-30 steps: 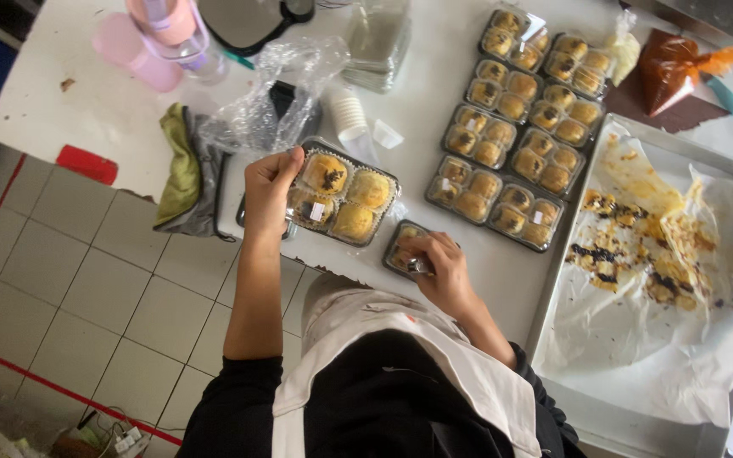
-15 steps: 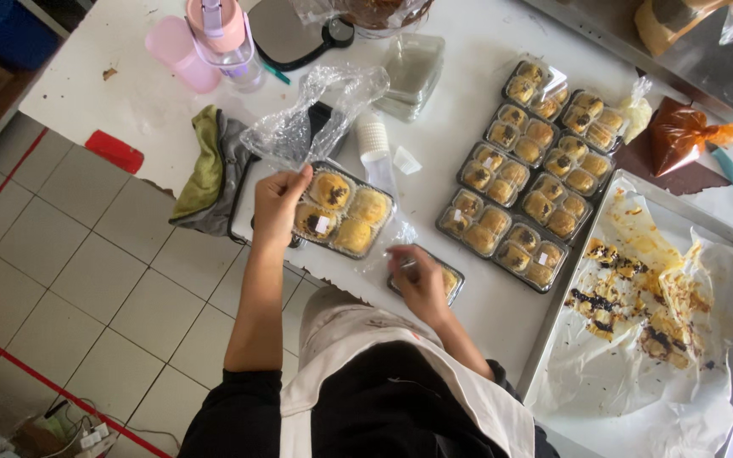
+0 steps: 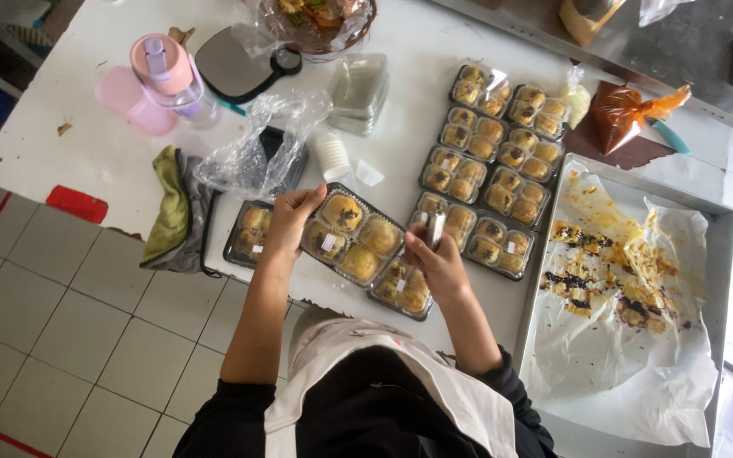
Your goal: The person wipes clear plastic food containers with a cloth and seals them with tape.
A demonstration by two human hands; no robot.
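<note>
Head view, looking straight down: the person stands at a white table (image 3: 112, 144) with both hands over a clear plastic tray of four pastries (image 3: 351, 238). The left hand (image 3: 292, 222) is closed on the tray's left end, fingers curled over the rim, and holds it tilted just above the table edge. The right hand (image 3: 434, 259) is closed around a small clear piece (image 3: 434, 227), apparently a lid or label strip; its exact kind cannot be told. A second filled tray (image 3: 400, 288) lies partly under the held tray, and a third (image 3: 248, 231) sits just beside the left wrist.

Progress, as a judgement: packing appears well advanced. A block of closed pastry trays (image 3: 489, 161) already stands in rows to the right. A baking sheet (image 3: 553, 254) lined with paper (image 3: 638, 356) carries only crumbs and dark filling smears, so no loose pastries remain there. The three trays near the hands seem to be the last items to finish. A stack of empty clear trays (image 3: 358, 93) stands farther back, near a crumpled plastic bag (image 3: 256, 144).
</note>
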